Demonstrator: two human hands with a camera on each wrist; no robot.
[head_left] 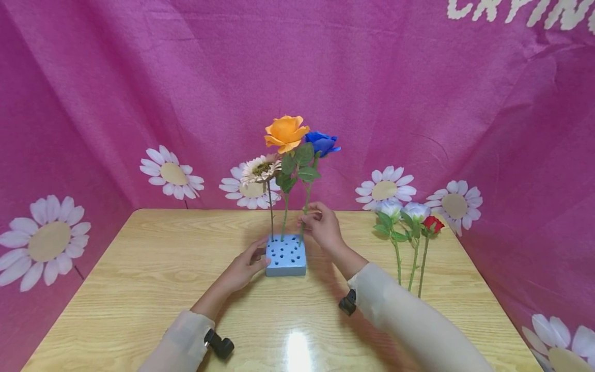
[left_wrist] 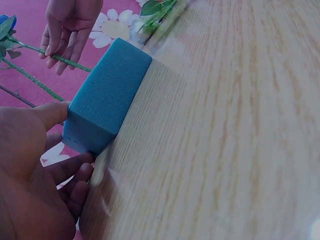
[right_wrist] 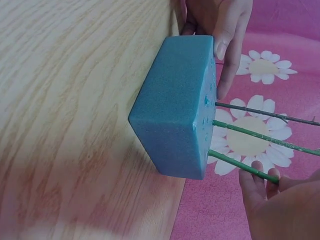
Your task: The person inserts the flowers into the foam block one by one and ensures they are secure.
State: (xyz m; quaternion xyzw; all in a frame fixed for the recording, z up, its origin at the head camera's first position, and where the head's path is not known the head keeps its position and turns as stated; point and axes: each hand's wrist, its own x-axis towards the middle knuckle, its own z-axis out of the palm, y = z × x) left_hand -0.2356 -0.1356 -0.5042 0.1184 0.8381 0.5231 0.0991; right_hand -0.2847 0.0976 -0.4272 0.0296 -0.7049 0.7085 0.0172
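A light blue foam block [head_left: 285,270] with several holes in its top sits on the table. My left hand [head_left: 241,269] holds its left side, the thumb at the top edge in the left wrist view. With thumb and fingers, my right hand [head_left: 325,227] pinches the green stem [right_wrist: 240,165] of a blue rose [head_left: 322,144]; the stem's lower end meets the block's top near the back right. An orange rose [head_left: 285,133] and a pale pink daisy-like flower [head_left: 260,170] stand upright in the block, to the left of the blue rose.
On the right of the wooden table [head_left: 139,268] lie two whitish roses [head_left: 415,211] and a red rose [head_left: 433,225], partly behind my right sleeve [head_left: 400,310]. A pink cloth [head_left: 209,93] printed with white daisies hangs around the table.
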